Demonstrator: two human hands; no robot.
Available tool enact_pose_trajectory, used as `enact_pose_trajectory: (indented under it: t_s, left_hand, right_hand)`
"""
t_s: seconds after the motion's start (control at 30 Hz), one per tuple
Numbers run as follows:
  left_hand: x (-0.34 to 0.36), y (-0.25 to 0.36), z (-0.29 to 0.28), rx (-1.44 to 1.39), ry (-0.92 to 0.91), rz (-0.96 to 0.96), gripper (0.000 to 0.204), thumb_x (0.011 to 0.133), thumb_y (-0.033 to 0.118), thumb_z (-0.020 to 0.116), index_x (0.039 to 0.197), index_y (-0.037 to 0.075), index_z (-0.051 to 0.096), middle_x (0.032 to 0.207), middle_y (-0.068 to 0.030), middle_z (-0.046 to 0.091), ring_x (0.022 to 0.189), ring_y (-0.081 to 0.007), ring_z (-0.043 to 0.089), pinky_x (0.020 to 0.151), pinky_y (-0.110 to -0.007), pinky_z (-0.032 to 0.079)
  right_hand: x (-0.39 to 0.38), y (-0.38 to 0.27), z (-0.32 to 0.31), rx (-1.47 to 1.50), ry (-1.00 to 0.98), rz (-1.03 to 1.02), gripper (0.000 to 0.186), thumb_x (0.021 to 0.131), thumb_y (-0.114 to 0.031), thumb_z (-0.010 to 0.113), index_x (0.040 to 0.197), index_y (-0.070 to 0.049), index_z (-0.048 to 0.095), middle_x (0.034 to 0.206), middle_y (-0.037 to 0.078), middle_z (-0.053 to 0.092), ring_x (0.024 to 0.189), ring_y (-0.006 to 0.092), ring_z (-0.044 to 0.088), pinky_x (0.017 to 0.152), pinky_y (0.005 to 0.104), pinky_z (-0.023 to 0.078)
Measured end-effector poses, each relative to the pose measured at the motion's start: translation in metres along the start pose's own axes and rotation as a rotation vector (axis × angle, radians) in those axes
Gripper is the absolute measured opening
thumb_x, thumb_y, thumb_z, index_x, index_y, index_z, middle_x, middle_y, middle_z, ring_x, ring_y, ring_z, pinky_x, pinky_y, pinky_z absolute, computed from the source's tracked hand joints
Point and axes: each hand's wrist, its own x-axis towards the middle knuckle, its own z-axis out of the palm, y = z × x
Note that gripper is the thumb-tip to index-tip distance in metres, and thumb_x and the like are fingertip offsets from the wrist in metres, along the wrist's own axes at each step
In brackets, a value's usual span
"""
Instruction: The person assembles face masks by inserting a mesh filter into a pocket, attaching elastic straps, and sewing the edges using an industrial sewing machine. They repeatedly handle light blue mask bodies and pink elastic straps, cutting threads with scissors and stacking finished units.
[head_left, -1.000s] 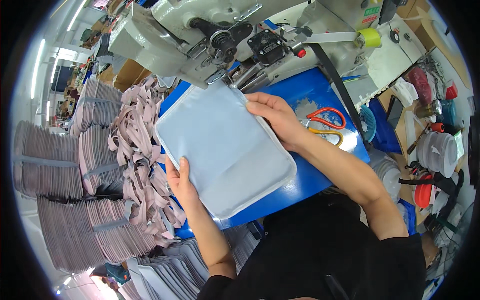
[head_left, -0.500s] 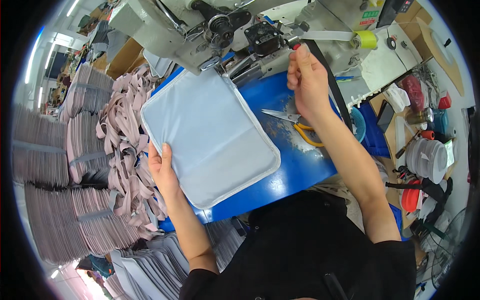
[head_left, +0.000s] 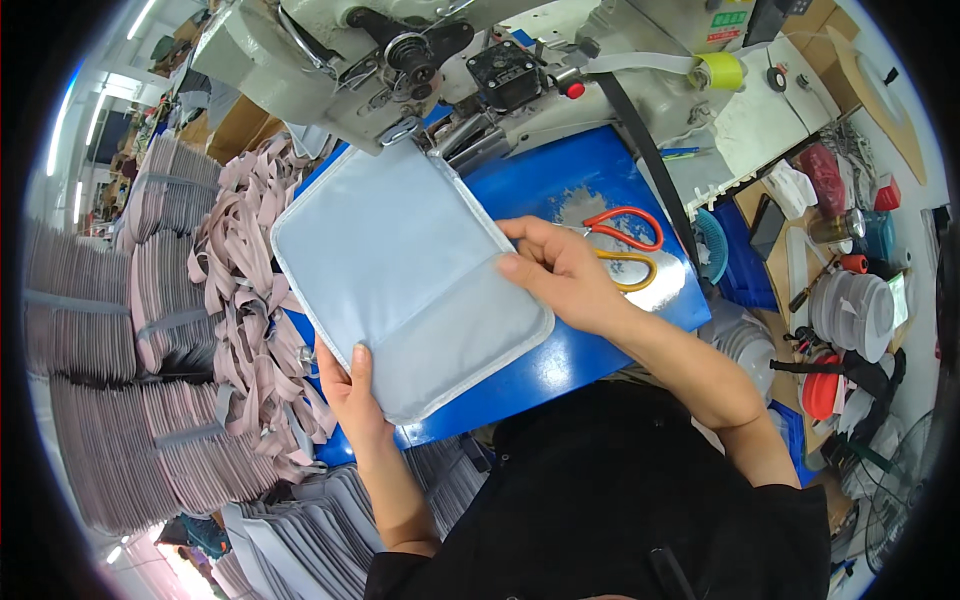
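A light grey-blue rectangular fabric panel (head_left: 400, 270) with rounded corners and a bound edge lies tilted under the sewing machine head (head_left: 400, 70). Its far edge reaches the presser foot (head_left: 402, 131). My left hand (head_left: 355, 395) grips the panel's near left edge, thumb on top and fingers beneath. On the opposite edge, my right hand (head_left: 565, 270) pinches the panel between thumb and fingers. Just beyond the right hand lie scissors with one red and one yellow handle (head_left: 630, 275); their blades are hidden behind the hand and panel.
Loose pinkish-grey strips (head_left: 250, 260) hang in a heap left of the blue table (head_left: 530, 365). Bundled stacks of grey panels (head_left: 110, 450) stand farther left, more below. A yellow tape roll (head_left: 720, 71) sits on the machine. At right are a teal basket (head_left: 712, 245) and clear containers (head_left: 855, 315).
My right hand has come down from the machine's red button to the panel's right edge and taken hold. My left hand has slid nearer to me along the left edge.
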Motion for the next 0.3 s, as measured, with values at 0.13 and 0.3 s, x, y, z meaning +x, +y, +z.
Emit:
enact_pose_trajectory:
  t_s: [0.13,0.3]
  left_hand:
    - [0.010,-0.001,-0.005,0.012,-0.043,0.023,0.061,0.105,0.012,0.067,0.159,-0.003,0.042,0.144,-0.0137,0.062,0.126,-0.0191,0.062,0.110,-0.035,0.047]
    - [0.038,0.005,-0.009,-0.021,-0.094,0.019,0.068,0.102,0.014,0.071,0.160,-0.004,0.040,0.146,-0.0150,0.060,0.129,-0.0204,0.061,0.114,-0.036,0.044]
  right_hand:
    - [-0.002,0.011,0.016,0.536,0.001,0.044,0.044,0.107,-0.017,0.064,0.146,0.003,0.058,0.113,0.006,0.075,0.097,0.0083,0.070,0.087,0.0264,0.056]
    - [0.027,0.010,0.018,0.621,-0.057,0.021,0.050,0.107,-0.021,0.066,0.150,0.003,0.054,0.126,0.011,0.074,0.111,0.0142,0.071,0.100,0.0293,0.055]
